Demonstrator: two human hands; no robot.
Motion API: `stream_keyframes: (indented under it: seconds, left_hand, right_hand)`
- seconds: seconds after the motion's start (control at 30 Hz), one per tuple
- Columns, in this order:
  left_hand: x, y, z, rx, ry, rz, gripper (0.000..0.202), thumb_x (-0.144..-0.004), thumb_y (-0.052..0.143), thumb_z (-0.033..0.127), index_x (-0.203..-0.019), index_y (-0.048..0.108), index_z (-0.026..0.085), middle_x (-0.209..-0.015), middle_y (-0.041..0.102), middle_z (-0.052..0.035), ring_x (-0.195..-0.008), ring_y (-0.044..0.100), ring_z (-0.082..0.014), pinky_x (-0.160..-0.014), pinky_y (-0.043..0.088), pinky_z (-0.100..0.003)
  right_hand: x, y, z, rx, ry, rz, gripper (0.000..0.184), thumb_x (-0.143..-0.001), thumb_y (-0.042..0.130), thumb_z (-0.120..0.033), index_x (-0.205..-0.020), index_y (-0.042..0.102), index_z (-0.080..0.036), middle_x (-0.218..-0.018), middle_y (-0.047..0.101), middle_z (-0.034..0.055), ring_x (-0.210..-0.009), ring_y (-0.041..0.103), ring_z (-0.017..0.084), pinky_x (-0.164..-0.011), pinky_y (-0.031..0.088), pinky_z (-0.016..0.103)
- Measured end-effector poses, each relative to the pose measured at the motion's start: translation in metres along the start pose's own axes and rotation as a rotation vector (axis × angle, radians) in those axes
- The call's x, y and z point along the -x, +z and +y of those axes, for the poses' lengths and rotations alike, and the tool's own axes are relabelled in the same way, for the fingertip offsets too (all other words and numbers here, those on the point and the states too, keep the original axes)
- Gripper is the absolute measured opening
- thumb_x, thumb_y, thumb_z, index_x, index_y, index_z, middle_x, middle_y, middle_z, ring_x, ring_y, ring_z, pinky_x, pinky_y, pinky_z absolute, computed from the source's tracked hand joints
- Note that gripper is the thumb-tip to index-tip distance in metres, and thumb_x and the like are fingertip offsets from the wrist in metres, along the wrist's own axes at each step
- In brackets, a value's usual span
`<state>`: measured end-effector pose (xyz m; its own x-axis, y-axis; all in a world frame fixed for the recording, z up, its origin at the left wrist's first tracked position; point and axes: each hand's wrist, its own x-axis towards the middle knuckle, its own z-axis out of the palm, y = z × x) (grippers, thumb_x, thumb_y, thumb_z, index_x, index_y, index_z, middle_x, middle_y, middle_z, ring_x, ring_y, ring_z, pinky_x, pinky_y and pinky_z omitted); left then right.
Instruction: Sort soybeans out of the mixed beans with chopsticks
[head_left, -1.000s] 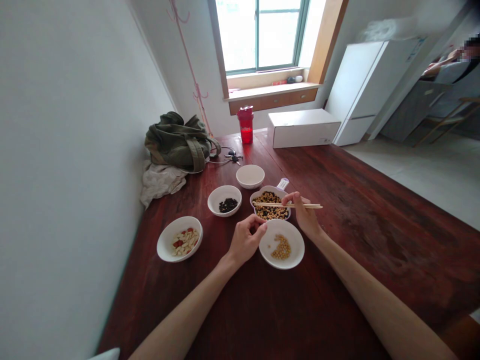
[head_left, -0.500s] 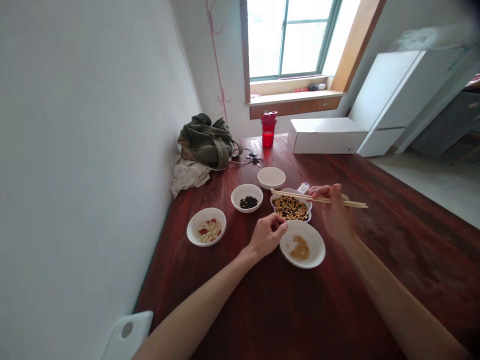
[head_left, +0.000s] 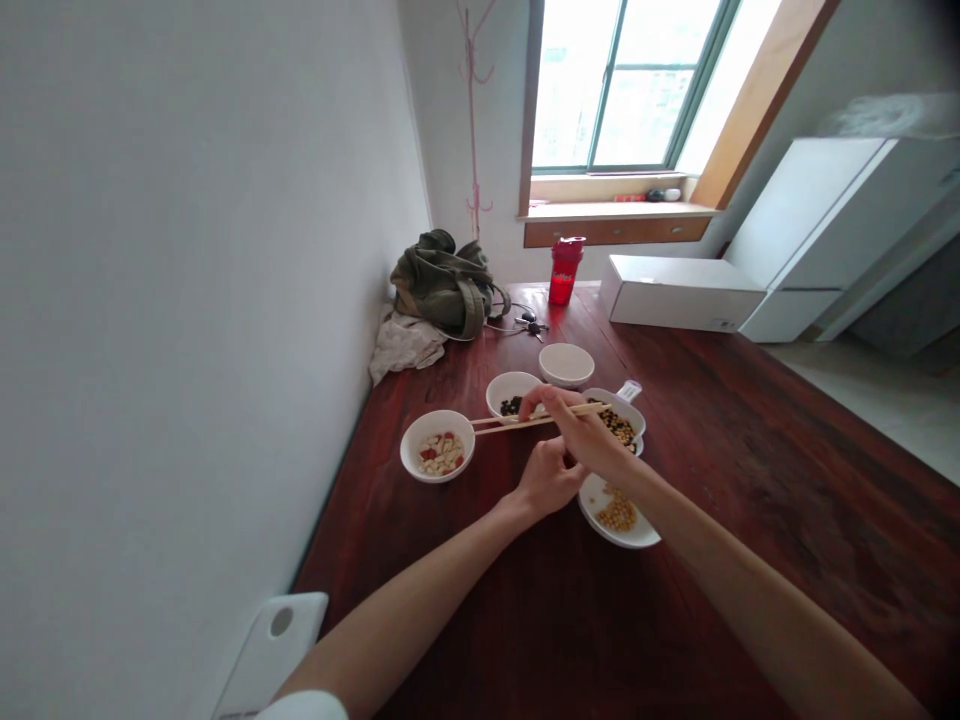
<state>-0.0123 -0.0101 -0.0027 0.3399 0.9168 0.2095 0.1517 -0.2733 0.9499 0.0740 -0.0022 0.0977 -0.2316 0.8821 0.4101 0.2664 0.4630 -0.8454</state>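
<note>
Dark red wooden tabletop (head_left: 720,560), mid-frame: right hand (head_left: 583,432) is pinching chopsticks (head_left: 496,424) over a black-bean bowl (head_left: 501,388); left hand (head_left: 549,478) is curling inward, grip unclear.

The head camera looks forward and down at the right hand (head_left: 589,435).

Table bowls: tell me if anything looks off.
The handled dish stands out: its dark and yellow beans are mixed together, while the bowl of yellow beans and the bowl of dark beans each hold a single kind.
</note>
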Motion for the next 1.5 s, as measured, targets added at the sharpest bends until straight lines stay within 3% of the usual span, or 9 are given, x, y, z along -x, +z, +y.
stream_keyframes:
  seconds: [0.17, 0.3, 0.47, 0.6, 0.87, 1.0, 1.2, 1.4, 1.5]
  left_hand:
    - [-0.001, -0.003, 0.003, -0.11, 0.034, -0.086, 0.02, -0.089, 0.062, 0.031, -0.09, 0.073, 0.014, -0.071, 0.065, -0.0011, -0.063, 0.054, -0.0123, -0.059, 0.038, -0.023]
    - [-0.002, -0.003, 0.004, -0.124, 0.016, -0.089, 0.023, -0.091, 0.061, 0.035, -0.089, 0.072, 0.014, -0.073, 0.066, -0.0016, -0.064, 0.055, -0.0124, -0.059, 0.038, -0.023]
    - [-0.003, -0.002, 0.004, -0.101, 0.0, -0.085, 0.025, -0.092, 0.062, 0.038, -0.087, 0.069, 0.014, -0.069, 0.063, -0.0002, -0.062, 0.052, -0.0116, -0.059, 0.038, -0.022]
    - [-0.004, -0.002, 0.005, -0.102, 0.004, -0.096, 0.026, -0.093, 0.061, 0.038, -0.086, 0.069, 0.014, -0.072, 0.064, -0.0008, -0.063, 0.05, -0.0115, -0.06, 0.038, -0.023]
    - [-0.007, -0.003, 0.008, -0.107, -0.009, -0.095, 0.027, -0.092, 0.063, 0.04, -0.086, 0.07, 0.014, -0.073, 0.064, -0.0016, -0.064, 0.051, -0.0124, -0.061, 0.039, -0.023]
    - [-0.008, -0.003, 0.008, -0.107, -0.012, -0.09, 0.027, -0.091, 0.064, 0.04, -0.086, 0.07, 0.014, -0.073, 0.065, -0.0019, -0.064, 0.05, -0.0125, -0.061, 0.039, -0.023]
    - [-0.008, -0.004, 0.007, -0.104, -0.015, -0.096, 0.029, -0.091, 0.063, 0.041, -0.087, 0.071, 0.014, -0.074, 0.065, -0.0021, -0.064, 0.051, -0.0126, -0.061, 0.039, -0.023]
    - [-0.008, -0.003, 0.006, -0.096, -0.014, -0.104, 0.029, -0.092, 0.063, 0.042, -0.088, 0.071, 0.014, -0.075, 0.066, -0.0024, -0.065, 0.052, -0.0128, -0.061, 0.04, -0.023]
    - [-0.008, -0.003, 0.005, -0.105, -0.016, -0.101, 0.029, -0.092, 0.062, 0.042, -0.088, 0.07, 0.014, -0.075, 0.066, -0.0024, -0.065, 0.051, -0.0125, -0.062, 0.04, -0.023]
  right_hand:
    - [0.006, -0.072, 0.039, -0.142, 0.134, 0.245, 0.06, -0.098, 0.039, -0.068, -0.077, 0.071, -0.023, -0.071, 0.07, 0.0038, -0.061, 0.062, 0.019, -0.058, 0.046, 0.032]
    - [0.025, -0.108, 0.076, -0.118, 0.11, 0.441, 0.06, -0.098, 0.039, -0.069, -0.074, 0.069, -0.024, -0.077, 0.07, 0.0056, -0.074, 0.065, 0.022, -0.072, 0.05, 0.035]
    - [0.061, -0.109, 0.115, -0.018, 0.151, 0.413, 0.069, -0.099, 0.021, -0.071, -0.07, 0.063, -0.024, -0.073, 0.064, 0.0042, -0.074, 0.059, 0.022, -0.076, 0.047, 0.036]
    - [0.075, -0.106, 0.128, 0.062, 0.172, 0.389, 0.072, -0.099, 0.014, -0.072, -0.07, 0.059, -0.025, -0.073, 0.061, 0.0034, -0.075, 0.056, 0.022, -0.076, 0.045, 0.036]
    - [0.076, -0.102, 0.118, 0.282, 0.112, 0.352, 0.056, -0.103, 0.031, -0.059, -0.074, 0.063, -0.024, -0.075, 0.065, 0.0019, -0.074, 0.057, 0.021, -0.08, 0.041, 0.037]
    - [0.077, -0.106, 0.119, 0.348, 0.065, 0.4, 0.051, -0.105, 0.035, -0.052, -0.072, 0.061, -0.024, -0.074, 0.065, 0.0018, -0.076, 0.059, 0.021, -0.083, 0.04, 0.037]
    - [0.081, -0.111, 0.125, 0.194, 0.088, 0.48, 0.056, -0.103, 0.03, -0.06, -0.075, 0.063, -0.024, -0.079, 0.066, 0.0032, -0.081, 0.061, 0.022, -0.085, 0.044, 0.037]
    - [0.079, -0.107, 0.115, 0.179, 0.057, 0.263, 0.056, -0.102, 0.035, -0.06, -0.077, 0.07, -0.025, -0.084, 0.072, 0.0034, -0.087, 0.065, 0.023, -0.093, 0.042, 0.039]
    - [0.08, -0.117, 0.109, 0.239, 0.073, 0.355, 0.056, -0.103, 0.035, -0.059, -0.073, 0.069, -0.025, -0.08, 0.072, 0.0034, -0.083, 0.063, 0.023, -0.092, 0.041, 0.04]
